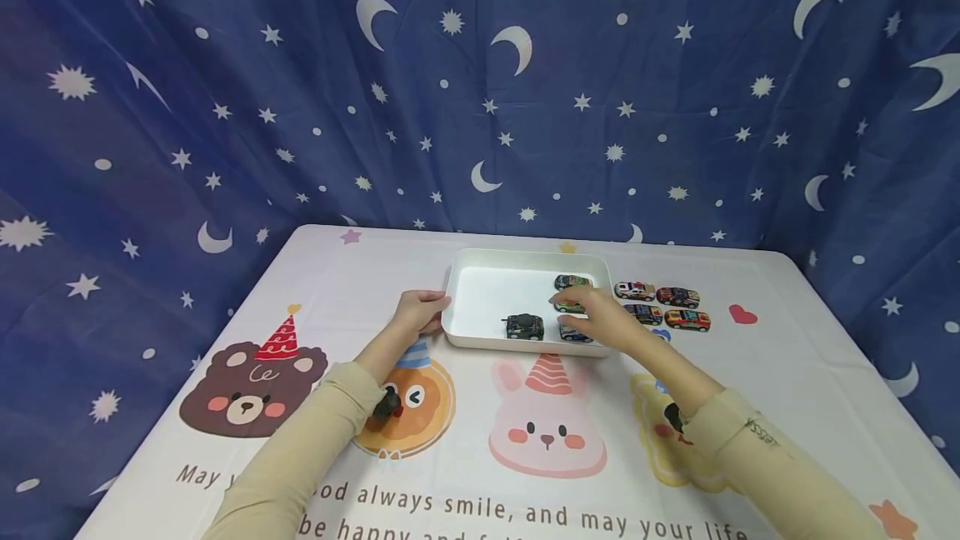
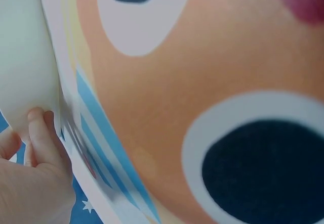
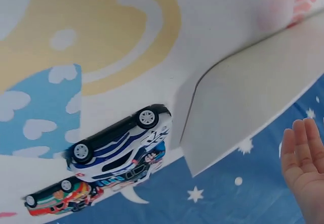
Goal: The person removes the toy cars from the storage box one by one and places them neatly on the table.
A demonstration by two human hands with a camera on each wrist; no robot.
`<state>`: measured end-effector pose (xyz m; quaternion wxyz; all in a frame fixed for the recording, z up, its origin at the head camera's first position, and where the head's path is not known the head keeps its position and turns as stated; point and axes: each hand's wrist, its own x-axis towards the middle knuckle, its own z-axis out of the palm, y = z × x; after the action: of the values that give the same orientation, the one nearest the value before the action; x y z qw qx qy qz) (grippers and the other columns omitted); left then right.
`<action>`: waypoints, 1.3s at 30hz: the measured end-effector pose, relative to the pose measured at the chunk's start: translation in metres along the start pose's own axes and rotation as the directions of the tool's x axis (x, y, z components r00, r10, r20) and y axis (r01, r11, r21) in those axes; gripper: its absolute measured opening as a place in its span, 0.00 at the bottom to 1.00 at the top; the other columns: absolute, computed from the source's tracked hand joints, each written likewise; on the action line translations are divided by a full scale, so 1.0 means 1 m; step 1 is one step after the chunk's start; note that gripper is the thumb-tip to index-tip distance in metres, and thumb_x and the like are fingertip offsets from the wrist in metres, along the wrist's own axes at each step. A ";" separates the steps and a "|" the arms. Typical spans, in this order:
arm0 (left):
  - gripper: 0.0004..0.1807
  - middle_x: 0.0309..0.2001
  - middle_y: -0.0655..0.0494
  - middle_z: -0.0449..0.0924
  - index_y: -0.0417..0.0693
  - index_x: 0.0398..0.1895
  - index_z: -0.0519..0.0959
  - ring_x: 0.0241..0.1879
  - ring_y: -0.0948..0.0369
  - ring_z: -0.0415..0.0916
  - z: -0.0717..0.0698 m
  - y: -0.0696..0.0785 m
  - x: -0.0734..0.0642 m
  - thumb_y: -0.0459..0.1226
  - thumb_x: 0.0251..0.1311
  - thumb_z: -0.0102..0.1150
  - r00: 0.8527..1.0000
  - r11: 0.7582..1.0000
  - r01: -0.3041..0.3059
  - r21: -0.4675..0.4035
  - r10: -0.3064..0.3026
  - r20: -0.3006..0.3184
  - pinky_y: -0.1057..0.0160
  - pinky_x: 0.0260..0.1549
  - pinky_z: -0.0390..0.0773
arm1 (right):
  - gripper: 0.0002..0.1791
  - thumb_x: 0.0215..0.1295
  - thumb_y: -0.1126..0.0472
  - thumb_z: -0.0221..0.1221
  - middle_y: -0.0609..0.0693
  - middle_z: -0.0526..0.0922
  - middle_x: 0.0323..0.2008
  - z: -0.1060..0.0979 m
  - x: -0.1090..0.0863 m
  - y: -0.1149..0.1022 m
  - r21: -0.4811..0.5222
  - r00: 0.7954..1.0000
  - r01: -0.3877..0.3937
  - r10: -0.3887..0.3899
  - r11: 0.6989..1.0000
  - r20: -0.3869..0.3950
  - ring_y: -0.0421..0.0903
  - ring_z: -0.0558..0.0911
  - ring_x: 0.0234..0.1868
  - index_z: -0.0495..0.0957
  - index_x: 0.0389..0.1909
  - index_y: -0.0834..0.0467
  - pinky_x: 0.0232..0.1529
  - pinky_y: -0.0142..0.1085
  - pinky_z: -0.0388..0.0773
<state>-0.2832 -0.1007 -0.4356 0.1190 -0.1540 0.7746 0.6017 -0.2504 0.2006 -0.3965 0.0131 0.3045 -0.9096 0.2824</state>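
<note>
Two beige-sleeved arms (image 1: pixel 780 457) reach up from the bottom of the frame over a white cloth printed with cartoon animals (image 1: pixel 547 432), a person's hands meeting at a shallow white rectangular tray (image 1: pixel 517 348) just right of the frame's centre. At the tray's left side, the left hand (image 1: pixel 415 312) pinches the edge between thumb and fingers. Over the right side, the right hand (image 1: pixel 607 319) spreads its thumb from its fingers, with nothing seen held between them; whether the fingertips touch anything cannot be told. A small green toy car (image 1: pixel 572 307) lies inside the tray in the gap between that thumb and the fingers, its long axis running left to right across the frame, the right hand far nearer to it than the left. Also in the tray, nearer the viewer, are a black toy tank (image 1: pixel 525 327), barrel pointing left, and a dark blue toy car (image 1: pixel 575 336) partly under the thumb; a dark toy car with orange and green markings (image 1: pixel 572 282) sits beyond the green one. Outside the tray's right wall, four multicoloured toy cars (image 1: pixel 687 321) are grouped in two rows. A navy curtain with white moons and stars (image 1: pixel 480 107) fills the upper frame.
</note>
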 end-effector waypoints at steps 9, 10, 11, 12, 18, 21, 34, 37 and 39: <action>0.16 0.42 0.45 0.83 0.42 0.50 0.80 0.24 0.66 0.78 -0.001 -0.007 0.013 0.38 0.61 0.60 1.000 1.000 -0.006 0.002 0.006 -0.005 0.71 0.26 0.83 | 0.17 0.59 0.67 0.62 0.60 0.81 0.48 0.014 0.017 -0.002 -0.036 0.997 -0.005 0.008 0.999 0.077 0.58 0.80 0.48 0.77 0.50 0.66 0.49 0.46 0.81; 0.16 0.42 0.46 0.83 0.43 0.50 0.80 0.24 0.66 0.78 0.000 -0.007 0.014 0.38 0.61 0.61 1.000 1.000 -0.005 0.002 0.005 -0.004 0.71 0.26 0.83 | 0.17 0.59 0.67 0.62 0.60 0.81 0.49 0.015 0.018 -0.002 -0.041 0.996 -0.011 0.014 0.999 0.091 0.57 0.80 0.48 0.77 0.50 0.66 0.49 0.46 0.81; 0.16 0.43 0.45 0.83 0.43 0.50 0.80 0.25 0.66 0.79 0.000 -0.007 0.013 0.38 0.61 0.61 1.000 1.000 -0.003 0.003 0.003 -0.005 0.70 0.26 0.83 | 0.17 0.60 0.66 0.62 0.60 0.81 0.49 0.016 0.019 -0.003 -0.047 0.994 -0.014 0.018 0.999 0.103 0.57 0.80 0.48 0.76 0.50 0.65 0.48 0.45 0.81; 0.16 0.43 0.45 0.83 0.43 0.50 0.80 0.25 0.66 0.79 0.000 -0.006 0.012 0.39 0.61 0.60 1.000 1.000 -0.002 0.005 0.002 -0.005 0.71 0.26 0.83 | 0.18 0.60 0.66 0.62 0.59 0.81 0.49 0.017 0.020 -0.003 -0.046 0.993 -0.020 0.025 0.999 0.113 0.57 0.80 0.49 0.76 0.51 0.65 0.48 0.44 0.81; 0.18 0.51 0.41 0.79 0.40 0.54 0.77 0.23 0.70 0.75 0.001 0.001 0.002 0.37 0.63 0.57 1.000 1.000 0.015 -0.008 -0.015 -0.002 0.77 0.22 0.78 | 0.19 0.59 0.64 0.63 0.58 0.81 0.49 0.021 0.027 -0.007 -0.062 0.989 -0.014 0.023 0.998 0.144 0.55 0.80 0.49 0.76 0.51 0.65 0.50 0.45 0.80; 0.18 0.52 0.41 0.78 0.39 0.55 0.76 0.23 0.70 0.75 0.000 0.001 0.001 0.37 0.63 0.57 1.000 1.000 0.012 -0.018 -0.012 0.009 0.78 0.21 0.77 | 0.19 0.59 0.64 0.63 0.59 0.81 0.50 0.023 0.031 -0.006 -0.058 0.987 -0.007 0.017 0.998 0.163 0.55 0.80 0.48 0.76 0.52 0.65 0.50 0.45 0.80; 0.18 0.52 0.41 0.78 0.40 0.55 0.76 0.23 0.70 0.74 0.001 -0.001 0.004 0.38 0.63 0.58 1.000 1.000 0.024 -0.004 -0.024 0.004 0.78 0.22 0.78 | 0.21 0.56 0.64 0.65 0.60 0.81 0.48 0.040 0.038 -0.002 -0.015 0.983 -0.058 0.059 0.998 0.173 0.54 0.81 0.47 0.76 0.51 0.67 0.48 0.42 0.82; 0.18 0.51 0.41 0.79 0.40 0.54 0.76 0.23 0.70 0.75 0.001 0.000 0.004 0.37 0.63 0.58 1.000 1.000 0.017 -0.014 -0.017 0.009 0.77 0.22 0.78 | 0.22 0.54 0.63 0.67 0.60 0.82 0.46 0.042 0.039 -0.003 -0.063 0.983 -0.073 0.082 0.995 0.165 0.54 0.81 0.47 0.77 0.49 0.66 0.50 0.43 0.81; 0.18 0.51 0.41 0.79 0.40 0.55 0.76 0.23 0.70 0.75 0.000 0.000 0.004 0.37 0.63 0.57 1.000 1.000 0.017 -0.018 -0.017 0.012 0.77 0.22 0.78 | 0.21 0.52 0.63 0.68 0.60 0.83 0.45 0.043 0.039 -0.006 -0.082 0.982 -0.087 0.099 0.993 0.158 0.54 0.81 0.47 0.78 0.48 0.66 0.51 0.44 0.80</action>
<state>-0.2864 -0.1009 -0.4374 0.1271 -0.1581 0.7672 0.6085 -0.2730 0.1529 -0.4222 -0.0626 0.2829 -0.9308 0.2228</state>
